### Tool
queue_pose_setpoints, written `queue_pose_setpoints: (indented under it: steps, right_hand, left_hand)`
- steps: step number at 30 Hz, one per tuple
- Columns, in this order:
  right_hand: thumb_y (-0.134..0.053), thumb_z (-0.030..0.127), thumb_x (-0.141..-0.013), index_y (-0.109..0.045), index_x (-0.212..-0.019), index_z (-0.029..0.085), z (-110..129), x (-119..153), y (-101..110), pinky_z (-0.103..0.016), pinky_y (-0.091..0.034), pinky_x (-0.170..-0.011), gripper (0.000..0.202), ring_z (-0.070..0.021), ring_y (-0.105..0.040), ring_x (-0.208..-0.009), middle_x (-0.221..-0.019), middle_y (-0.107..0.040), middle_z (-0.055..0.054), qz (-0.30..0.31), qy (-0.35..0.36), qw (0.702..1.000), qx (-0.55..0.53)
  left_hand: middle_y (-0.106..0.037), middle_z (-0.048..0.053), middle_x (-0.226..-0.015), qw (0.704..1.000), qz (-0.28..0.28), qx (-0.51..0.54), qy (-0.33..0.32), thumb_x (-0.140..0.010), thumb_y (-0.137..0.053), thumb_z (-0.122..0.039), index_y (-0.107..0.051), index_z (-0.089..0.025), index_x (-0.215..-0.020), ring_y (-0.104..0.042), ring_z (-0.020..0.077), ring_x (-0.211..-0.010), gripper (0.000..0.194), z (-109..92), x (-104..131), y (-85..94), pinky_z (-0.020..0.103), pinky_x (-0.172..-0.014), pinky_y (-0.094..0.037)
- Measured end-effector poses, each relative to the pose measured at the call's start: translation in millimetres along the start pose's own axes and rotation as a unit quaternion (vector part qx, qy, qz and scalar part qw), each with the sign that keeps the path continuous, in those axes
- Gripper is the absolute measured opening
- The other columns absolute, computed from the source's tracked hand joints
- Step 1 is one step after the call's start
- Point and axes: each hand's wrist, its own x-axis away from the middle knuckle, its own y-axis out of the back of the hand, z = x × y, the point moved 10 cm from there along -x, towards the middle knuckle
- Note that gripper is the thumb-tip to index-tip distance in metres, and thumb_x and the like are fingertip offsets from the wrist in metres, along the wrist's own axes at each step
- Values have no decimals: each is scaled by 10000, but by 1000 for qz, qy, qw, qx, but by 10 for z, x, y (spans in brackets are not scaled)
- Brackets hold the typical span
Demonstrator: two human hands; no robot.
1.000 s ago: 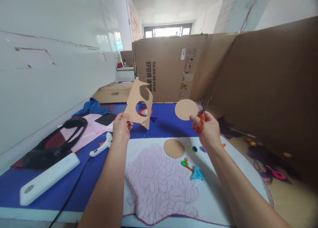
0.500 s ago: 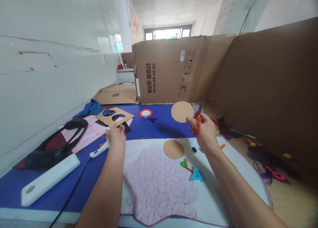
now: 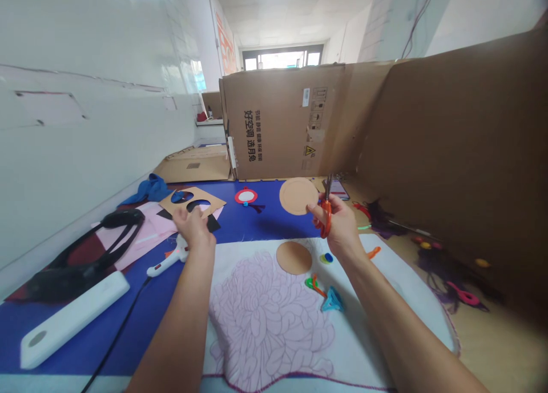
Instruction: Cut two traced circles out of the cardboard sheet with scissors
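Observation:
My right hand (image 3: 341, 224) grips orange-handled scissors (image 3: 326, 216), blades pointing up. Between thumb and fingers it also pinches the edge of a round cardboard disc (image 3: 298, 196), raised above the table. My left hand (image 3: 193, 227) reaches over the near edge of a cardboard sheet (image 3: 214, 201) with two round holes. Its fingers are apart; whether they touch the sheet is unclear. Just below that hand lies a white glue gun (image 3: 171, 260) with a black cord. A second cardboard disc (image 3: 294, 258) lies flat on the white cloth (image 3: 240, 250) with a flower pattern.
A red-rimmed round ornament (image 3: 246, 196) with a tassel lies farther back. Blue (image 3: 333, 300) pipe-cleaner pieces rest on the cloth. Black headphones (image 3: 124, 217) and a long white object (image 3: 75, 319) lie left. Large cardboard walls (image 3: 278, 119) stand behind and right.
My left hand has shifted from beside the glue gun onto the holed sheet's near edge, fingers spreading. The view has turned slightly right. My right hand keeps the scissors and disc.

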Motion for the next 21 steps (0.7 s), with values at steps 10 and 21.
queue_pose_setpoints:
  steps: [10, 21]
  right_hand:
    - [-974, 375, -589, -688, -969, 219, -126, 177, -320, -238, -393, -475, 500, -115, -501, -524, -671, -635, 55, 85, -38, 995, 35]
    - [-987, 382, -613, -714, -1005, 214, -173, 183, -315, -236, -418, -499, 507, -111, -515, -549, -704, -637, 55, 97, -41, 994, 23]
  left_hand:
    - [-767, 62, -905, 902, 420, -32, 93, -743, -878, -562, -775, -193, -975, -660, 134, -702, 447, 184, 1379, -974, 220, -570, -499]
    - [-707, 21, -649, 881, 451, -94, 106, -694, -910, -494, -739, -178, -782, -613, 116, -561, 369, 272, 1505, -964, 215, -524, -442]
